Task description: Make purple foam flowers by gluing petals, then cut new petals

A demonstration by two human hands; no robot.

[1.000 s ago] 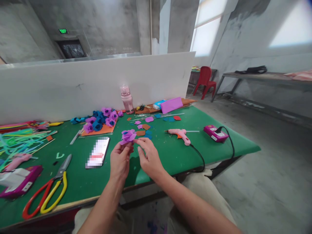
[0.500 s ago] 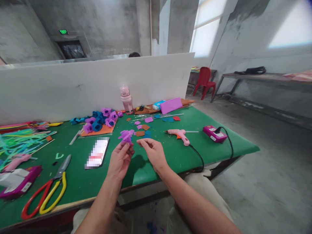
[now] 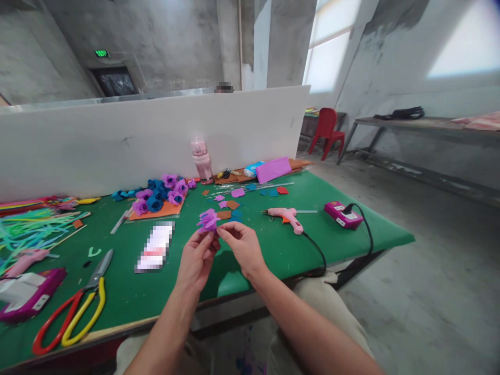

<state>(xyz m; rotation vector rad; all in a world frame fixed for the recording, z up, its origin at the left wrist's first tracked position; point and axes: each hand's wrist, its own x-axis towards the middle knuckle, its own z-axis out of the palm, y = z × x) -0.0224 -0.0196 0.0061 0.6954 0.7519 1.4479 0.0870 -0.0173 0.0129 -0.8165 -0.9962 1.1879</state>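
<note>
A purple paper flower [image 3: 208, 219] is held above the green table [image 3: 234, 271]. My left hand [image 3: 199, 258] pinches its base from below. The fingertips of my right hand [image 3: 242, 247] are closed at the flower's right lower edge, touching a petal. Behind the hands lie loose purple, brown and blue paper pieces [image 3: 233, 205]. To the right rests a pink glue gun [image 3: 287, 214] with its cord trailing off the front edge. Finished purple and blue flowers [image 3: 158, 195] sit on orange paper at the back left.
A phone [image 3: 156, 247] lies left of my hands, with large scissors [image 3: 84, 307] farther left. A pink bottle [image 3: 202, 161] stands before the white board [image 3: 156, 130]. Purple power sockets [image 3: 342, 215] are at the right; another sits far left. A person's head shows above the board.
My left hand has moved slightly right with the flower, which has tilted. My right hand has come in, its fingertips now against the flower. The head behind the board has shifted right.
</note>
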